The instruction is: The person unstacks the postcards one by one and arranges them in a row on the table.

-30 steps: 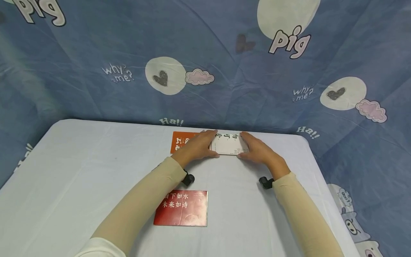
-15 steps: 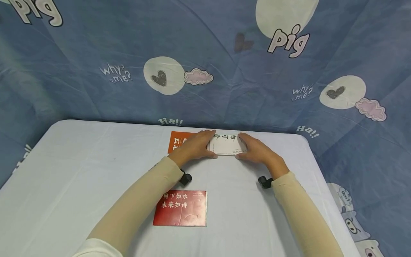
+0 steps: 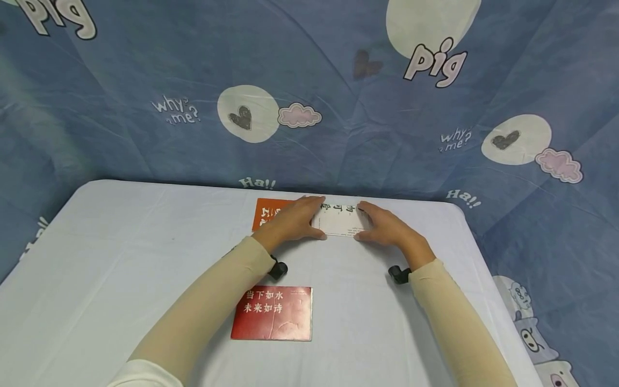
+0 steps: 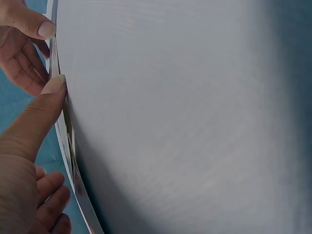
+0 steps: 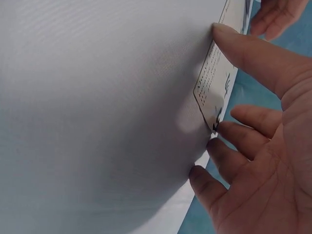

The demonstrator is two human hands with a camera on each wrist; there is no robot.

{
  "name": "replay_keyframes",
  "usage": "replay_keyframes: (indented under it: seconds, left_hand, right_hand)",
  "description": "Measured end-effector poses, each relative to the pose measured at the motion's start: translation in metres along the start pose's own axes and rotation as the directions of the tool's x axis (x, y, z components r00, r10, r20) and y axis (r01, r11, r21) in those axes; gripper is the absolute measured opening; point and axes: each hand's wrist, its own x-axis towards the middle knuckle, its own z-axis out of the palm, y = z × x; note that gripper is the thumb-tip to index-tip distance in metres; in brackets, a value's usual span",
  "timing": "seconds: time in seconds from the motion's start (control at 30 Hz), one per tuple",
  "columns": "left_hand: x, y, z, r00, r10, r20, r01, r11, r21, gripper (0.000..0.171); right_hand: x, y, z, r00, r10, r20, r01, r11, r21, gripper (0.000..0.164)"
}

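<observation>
A white booklet (image 3: 340, 219) with dark Chinese characters lies near the table's far edge, its print upside down in the head view. My left hand (image 3: 297, 217) spans its left end, thumb on the near edge and fingertips by the far edge. At the other end my right hand (image 3: 383, 223) holds it the same way. In the right wrist view the right thumb touches the booklet's printed near edge (image 5: 209, 80). Thin layers (image 4: 66, 131) show beside the left thumb in the left wrist view. An orange booklet (image 3: 265, 210) sits partly hidden behind the left hand.
A red booklet (image 3: 275, 317) with white characters lies on the white cloth nearer the body, partly covered by the left forearm. The white table (image 3: 121, 258) ends at a blue patterned curtain (image 3: 338, 134). Black cameras sit on both wrists.
The white booklet has shifted slightly left with both hands over the second. Its near edge appears a little closer to the body. The red booklet stays where it was.
</observation>
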Motion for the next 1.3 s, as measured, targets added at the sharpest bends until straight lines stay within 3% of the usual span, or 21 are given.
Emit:
replay_keyframes:
  seconds: [0.3, 0.7, 1.03, 1.3]
  left_hand:
    - [-0.010, 0.003, -0.006, 0.999, 0.037, -0.020, -0.037, 0.999, 0.006, 0.106]
    - [-0.045, 0.010, -0.029, 0.999, 0.048, -0.017, -0.048, 0.999, -0.016, 0.099]
    - [-0.094, 0.015, -0.039, 0.999, 0.043, 0.003, -0.043, 0.999, -0.023, 0.098]
    - [-0.149, 0.018, -0.039, 0.999, 0.027, 0.036, -0.028, 1.000, 0.015, 0.096]
  right_hand:
    - [-0.006, -0.005, 0.003, 1.000, 0.005, -0.014, -0.005, 1.000, 0.013, 0.092]
    - [-0.037, -0.041, 0.007, 0.990, -0.119, -0.071, 0.116, 0.992, -0.046, 0.094]
    - [-0.068, -0.082, 0.023, 0.972, -0.221, -0.073, 0.211, 0.969, -0.126, 0.092]
    - [-0.090, -0.111, 0.046, 0.932, -0.359, -0.052, 0.343, 0.918, -0.198, 0.089]
